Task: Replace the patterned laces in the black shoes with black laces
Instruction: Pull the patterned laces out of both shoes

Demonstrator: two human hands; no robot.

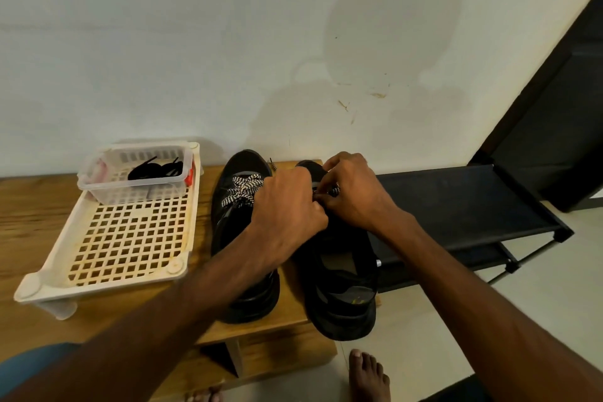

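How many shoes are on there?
2. The left shoe stands beside the tray on the bench; the right shoe, next to it, under the left hand and right hand.

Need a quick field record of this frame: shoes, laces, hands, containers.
left shoe: black, patterned bow tied
right shoe: black, on wooden bench, at its right edge
left hand: grip on right shoe's patterned lace
right hand: pinches same lace
black laces: in clear basket, inside cream tray
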